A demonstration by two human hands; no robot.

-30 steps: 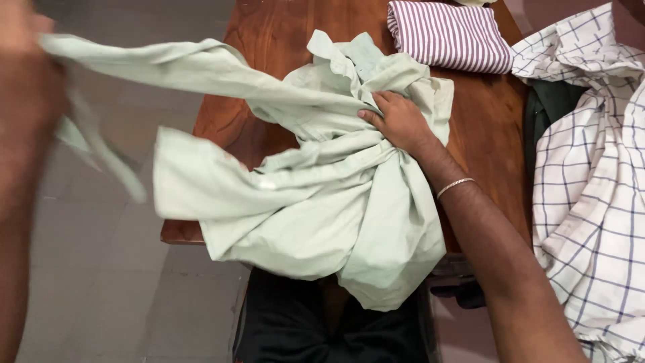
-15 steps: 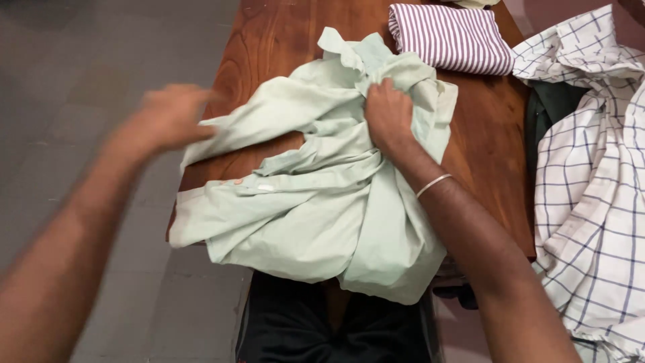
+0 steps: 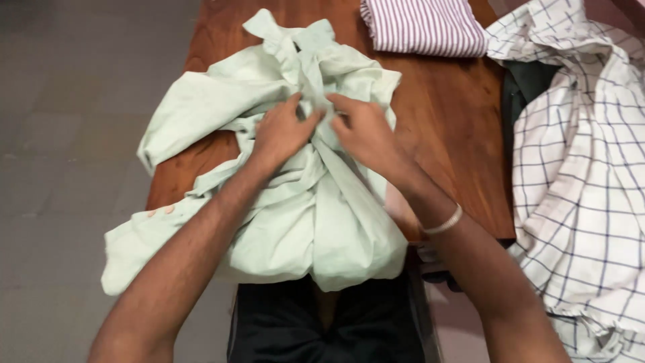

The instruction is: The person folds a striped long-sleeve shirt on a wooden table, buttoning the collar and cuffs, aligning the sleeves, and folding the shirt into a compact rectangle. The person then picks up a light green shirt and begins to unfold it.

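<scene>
A pale green shirt [image 3: 295, 195] lies crumpled across the near part of a brown wooden worktop [image 3: 443, 134]. Its lower portion hangs over the near edge, and one sleeve trails off the left edge, its cuff showing small buttons. The collar end points away from the person, toward the far side of the worktop.

The left hand [image 3: 281, 131] rests on the bunched middle of the shirt, fingers curled and pinching a fold of the green cloth. The right hand [image 3: 359, 128] sits just beside it, also on the bunched cloth, its fingers bent and gripping the fabric; the two hands nearly meet over the same gathered ridge. A thin metal bangle [image 3: 443, 222] circles the right wrist.

At the far edge of the worktop, a folded shirt with maroon and white stripes [image 3: 423, 27] lies flat, apart from the green shirt. To the right, a white shirt with a dark check pattern [image 3: 584, 175] is draped loosely over the worktop's right side and hangs well below it. A dark green garment [image 3: 527, 84] shows beneath the checked shirt. The floor [image 3: 67, 134] to the left is grey tile.
</scene>
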